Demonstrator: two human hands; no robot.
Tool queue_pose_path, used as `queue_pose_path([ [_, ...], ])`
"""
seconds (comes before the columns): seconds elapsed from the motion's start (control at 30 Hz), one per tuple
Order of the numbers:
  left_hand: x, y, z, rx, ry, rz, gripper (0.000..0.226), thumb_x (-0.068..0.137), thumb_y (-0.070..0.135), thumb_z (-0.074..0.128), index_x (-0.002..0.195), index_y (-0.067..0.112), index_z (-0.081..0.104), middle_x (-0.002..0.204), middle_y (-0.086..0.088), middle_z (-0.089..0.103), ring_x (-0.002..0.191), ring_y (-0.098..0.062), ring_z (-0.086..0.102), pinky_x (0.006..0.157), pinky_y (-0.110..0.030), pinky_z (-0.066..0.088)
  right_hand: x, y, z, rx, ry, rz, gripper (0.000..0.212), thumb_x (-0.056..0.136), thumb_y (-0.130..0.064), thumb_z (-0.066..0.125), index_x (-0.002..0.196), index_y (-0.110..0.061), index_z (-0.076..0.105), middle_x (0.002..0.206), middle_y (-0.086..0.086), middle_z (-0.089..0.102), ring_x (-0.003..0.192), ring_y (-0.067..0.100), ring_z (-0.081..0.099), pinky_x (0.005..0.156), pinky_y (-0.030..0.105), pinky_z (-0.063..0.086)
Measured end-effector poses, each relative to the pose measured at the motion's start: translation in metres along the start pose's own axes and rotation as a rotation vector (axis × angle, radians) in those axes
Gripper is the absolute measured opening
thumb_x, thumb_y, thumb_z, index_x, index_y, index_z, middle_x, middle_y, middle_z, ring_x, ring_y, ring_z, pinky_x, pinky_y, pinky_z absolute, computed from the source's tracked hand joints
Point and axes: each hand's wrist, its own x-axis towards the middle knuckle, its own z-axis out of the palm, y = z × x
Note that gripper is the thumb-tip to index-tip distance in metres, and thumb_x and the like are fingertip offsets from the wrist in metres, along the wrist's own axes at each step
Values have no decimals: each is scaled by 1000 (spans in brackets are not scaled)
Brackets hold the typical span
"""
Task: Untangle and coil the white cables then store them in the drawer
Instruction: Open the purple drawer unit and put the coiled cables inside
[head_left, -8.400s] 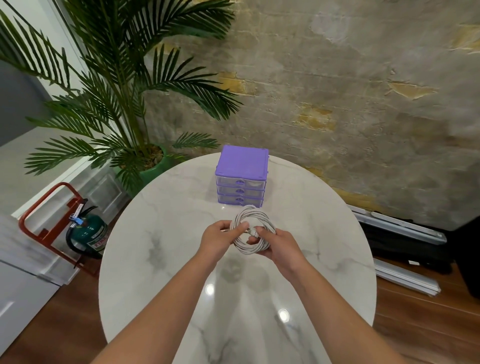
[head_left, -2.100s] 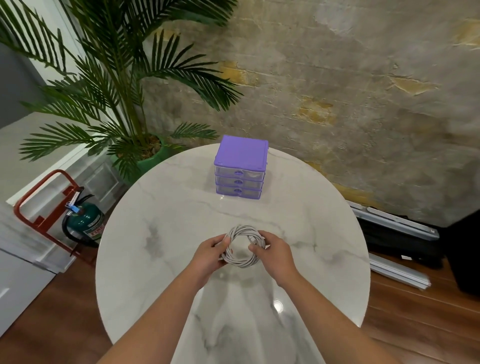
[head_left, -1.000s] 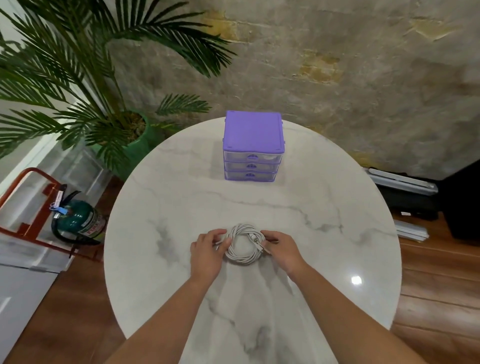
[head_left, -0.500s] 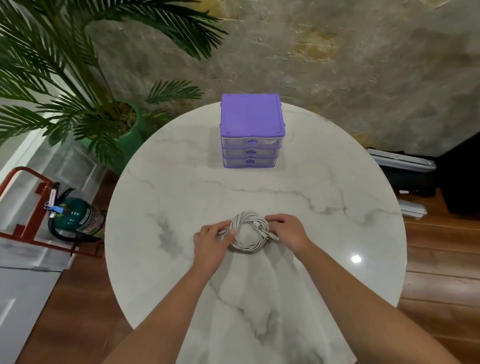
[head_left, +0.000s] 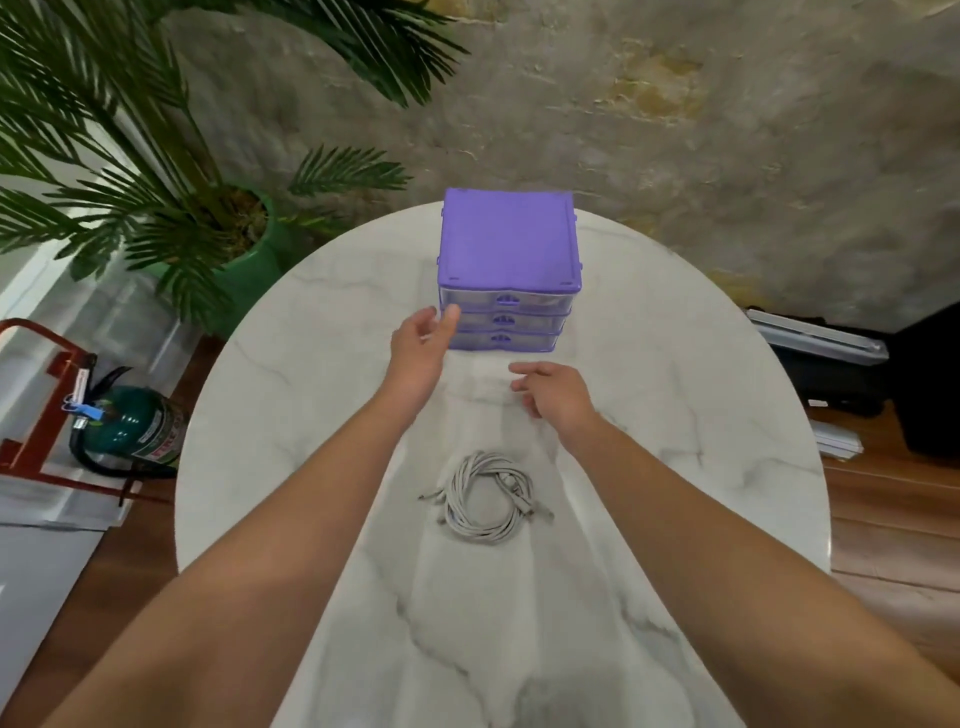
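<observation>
Coiled white cables (head_left: 487, 498) flat on table (head_left: 311, 395)

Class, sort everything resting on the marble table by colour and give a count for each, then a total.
White: 1, the coiled cable bundle
Purple: 1, the drawer unit
Total: 2

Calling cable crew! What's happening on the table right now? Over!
Left hand open, at the purple drawer unit; right hand open, holding nothing. White cable coil lies on the table. All drawers shut. Nothing in the way. Over.
</observation>
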Motion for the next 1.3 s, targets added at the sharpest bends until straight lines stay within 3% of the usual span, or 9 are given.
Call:
queue_pose_path([
  [0.13, 27, 16, 1, 71, -46, -34, 99, 68, 81, 58, 142, 17, 45, 140, 2, 53, 120, -12, 56, 98, -33, 48, 20, -14, 9, 81, -17, 78, 18, 92, -8, 55, 79, -16, 64, 74, 5, 64, 47, 14, 45, 48, 24, 35],
  [0.27, 29, 15, 6, 49, -63, 27, 47, 89, 50, 60, 126, 21, 60, 113, 11, 66, 91, 11, 61, 69, -5, 45, 30, -18, 14, 138, -54, 105, 17, 92, -16, 59, 75, -14, 60, 72, 3, 64, 51, 14, 47, 50, 25, 39],
  [0.33, 27, 16, 7, 26, -50, 39, 38, 90, 46, 61, 121, 24, 62, 104, 17, 66, 80, 17, 60, 60, 1, 42, 33, -18, 16, 142, -58, 86, 15, 92, -19, 61, 79, -14, 63, 73, 2, 66, 51, 13, 50, 51, 25, 45],
  [0.6, 25, 19, 7, -2, -68, -36, 28, 87, 53, 61, 109, 34, 59, 92, 27, 61, 79, 13, 57, 66, -13, 43, 40, -19, 24, 431, -33, 291, 13, 89, -15, 69, 81, -7, 63, 62, 4, 66, 32, 10, 49, 35, 16, 43],
  [0.73, 20, 21, 7, -6, -65, -45, 32, 87, 53, 61, 111, 33, 61, 95, 25, 62, 83, 12, 58, 70, -16, 44, 41, -19, 28, 426, -16, 339, 13, 89, -18, 67, 81, -9, 62, 68, 3, 62, 31, 7, 44, 34, 14, 40],
  [0.87, 16, 19, 7, 2, -70, -36, 17, 88, 51, 60, 96, 37, 62, 93, 24, 63, 77, 15, 60, 68, -15, 43, 37, -16, 26, 355, -16, 352, 13, 87, -20, 66, 78, -12, 63, 63, -1, 58, 32, 5, 42, 33, 13, 36],
  [1.07, 16, 18, 5, -14, -81, -45, 38, 85, 57, 61, 115, 33, 58, 106, 19, 61, 91, 8, 54, 80, -23, 43, 10, 6, 18, 138, -47, 369, 27, 81, -30, 73, 62, -15, 61, 55, 1, 52, 42, 12, 37, 39, 19, 29],
  [1.17, 17, 19, 2, -4, -92, -69, 56, 79, 64, 62, 125, 31, 57, 121, 14, 59, 96, 4, 55, 88, -30, 44, -8, 14, 9, 133, -80, 330, 19, 82, -20, 69, 68, -10, 61, 58, 5, 50, 40, 15, 39, 43, 24, 30],
  [1.3, 15, 20, 0, 2, -97, -92, 66, 76, 67, 63, 131, 31, 54, 126, 12, 59, 102, -3, 57, 86, -29, 43, -21, 23, -5, 94, 135, 272, 16, 82, -25, 48, 75, -11, 53, 63, 7, 47, 50, 21, 42, 50, 28, 32],
])
